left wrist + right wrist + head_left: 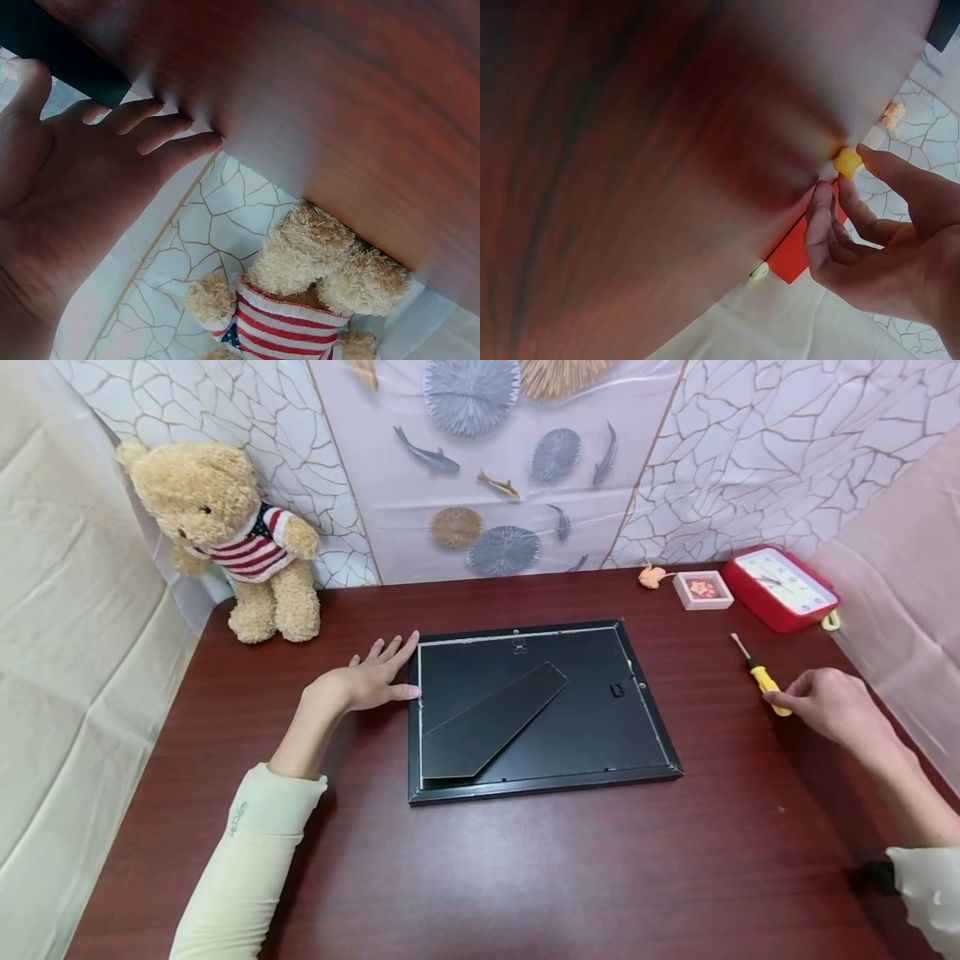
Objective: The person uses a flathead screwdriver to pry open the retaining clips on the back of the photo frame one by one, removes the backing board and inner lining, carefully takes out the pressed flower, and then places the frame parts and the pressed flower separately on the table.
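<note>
A black picture frame [525,710] lies face down on the table, its backing board and slanted stand flap [495,727] showing. My left hand [367,681] rests at the frame's left edge with fingers spread and the thumb on the border; in the left wrist view the left hand [82,165] has its fingertips down on the tabletop. At the right, my right hand [832,706] pinches the yellow handle of a screwdriver [767,681] between thumb and fingers, its metal shaft pointing away toward the back. The right wrist view shows the handle's yellow end [847,162] by the thumb tip.
A teddy bear [240,543] in a striped sweater sits at the back left corner. Along the back right stand a red alarm clock [780,587], a small white box [702,591] and a little orange figure [652,577]. Fabric walls border the brown table [555,868].
</note>
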Action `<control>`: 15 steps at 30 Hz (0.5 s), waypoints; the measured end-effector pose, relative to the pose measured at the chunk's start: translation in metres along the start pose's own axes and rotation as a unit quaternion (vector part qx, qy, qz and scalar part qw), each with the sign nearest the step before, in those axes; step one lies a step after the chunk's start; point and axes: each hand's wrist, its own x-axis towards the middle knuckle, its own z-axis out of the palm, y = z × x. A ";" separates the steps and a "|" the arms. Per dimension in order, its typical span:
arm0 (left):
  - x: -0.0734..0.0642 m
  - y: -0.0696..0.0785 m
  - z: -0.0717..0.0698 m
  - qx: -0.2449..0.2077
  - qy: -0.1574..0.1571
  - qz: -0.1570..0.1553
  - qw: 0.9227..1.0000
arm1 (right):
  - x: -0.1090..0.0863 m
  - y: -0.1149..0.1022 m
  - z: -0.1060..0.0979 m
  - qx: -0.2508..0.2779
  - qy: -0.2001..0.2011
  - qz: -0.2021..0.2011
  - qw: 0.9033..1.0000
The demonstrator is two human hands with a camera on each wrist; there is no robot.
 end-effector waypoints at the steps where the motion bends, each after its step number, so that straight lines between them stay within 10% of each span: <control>1: 0.001 0.000 0.000 0.001 0.000 0.001 1.000 | 0.000 0.001 0.000 -0.001 -0.003 0.001 1.000; 9: -0.001 0.005 -0.001 0.002 0.002 -0.005 1.000 | 0.005 0.006 -0.004 -0.015 -0.028 -0.006 0.999; 15: 0.001 0.002 0.000 0.006 0.001 -0.009 1.000 | -0.008 -0.028 -0.011 -0.013 0.040 -0.040 0.998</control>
